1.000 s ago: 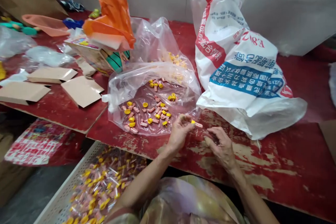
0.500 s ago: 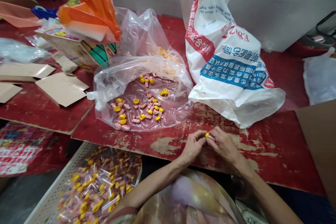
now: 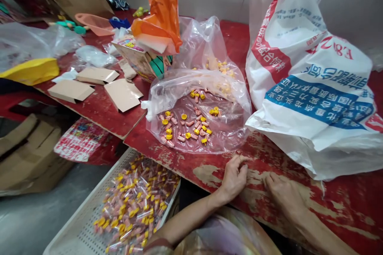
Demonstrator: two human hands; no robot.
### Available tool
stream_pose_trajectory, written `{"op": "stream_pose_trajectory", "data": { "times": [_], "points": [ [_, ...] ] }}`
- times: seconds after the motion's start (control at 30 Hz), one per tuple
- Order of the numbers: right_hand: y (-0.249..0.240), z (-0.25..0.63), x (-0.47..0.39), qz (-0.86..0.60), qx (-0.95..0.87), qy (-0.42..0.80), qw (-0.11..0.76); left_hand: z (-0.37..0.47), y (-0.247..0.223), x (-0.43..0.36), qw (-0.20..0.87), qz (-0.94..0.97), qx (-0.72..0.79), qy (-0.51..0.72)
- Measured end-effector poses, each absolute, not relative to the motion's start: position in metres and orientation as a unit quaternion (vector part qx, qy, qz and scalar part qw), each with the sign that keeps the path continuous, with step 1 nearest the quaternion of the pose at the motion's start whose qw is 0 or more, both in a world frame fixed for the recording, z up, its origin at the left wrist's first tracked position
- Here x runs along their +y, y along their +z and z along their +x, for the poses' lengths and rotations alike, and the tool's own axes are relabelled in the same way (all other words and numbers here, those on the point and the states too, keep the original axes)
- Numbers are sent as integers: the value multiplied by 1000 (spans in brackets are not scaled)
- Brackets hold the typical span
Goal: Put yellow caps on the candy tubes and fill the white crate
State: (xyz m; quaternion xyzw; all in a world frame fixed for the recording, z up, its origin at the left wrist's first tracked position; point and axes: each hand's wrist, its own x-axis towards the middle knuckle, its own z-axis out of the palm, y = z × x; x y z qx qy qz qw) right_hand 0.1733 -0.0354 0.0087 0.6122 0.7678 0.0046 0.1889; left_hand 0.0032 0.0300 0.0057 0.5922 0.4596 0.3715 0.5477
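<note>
My left hand (image 3: 235, 178) is over the worn front part of the red table, close to the near edge of a clear plastic bag. Its fingers are curled; what they hold, if anything, is hidden. Farther right, my right hand (image 3: 283, 194) is closed with bent fingers near the tabletop, its contents also out of sight. On the clear plastic bag (image 3: 230, 137) lie loose yellow caps (image 3: 184, 116) and small pink speckled pieces (image 3: 181, 138). Below the table's edge, a white perforated crate (image 3: 79, 207) holds many clear tubes with yellow caps (image 3: 134, 209).
A large white printed sack (image 3: 302, 59) stands at the right. Behind the clear bag are an orange bag (image 3: 163, 12) and a printed box (image 3: 136, 57). Flat cardboard pieces (image 3: 122, 93) lie at the left, with a brown carton (image 3: 28, 153) on the floor.
My hands have moved apart; the yellow-capped tube between them no longer shows. The camera view has turned left, so everything sits farther right in it.
</note>
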Motion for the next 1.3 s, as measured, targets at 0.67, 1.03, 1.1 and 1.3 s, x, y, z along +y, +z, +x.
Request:
{"op": "stream_pose_trajectory", "data": {
  "times": [0.67,1.03,1.1,1.3],
  "points": [
    [26,125,-37,639,555,-275,-456,-69,18,25,628,542,490,268],
    [0,335,-4,908,393,-11,-144,-286,-2,11,330,551,761,85],
    [-14,353,9,912,396,-34,-99,-295,-9,9,264,562,783,28],
    [-43,388,26,920,376,-70,-81,-254,16,35,117,612,773,120]
  ]
}}
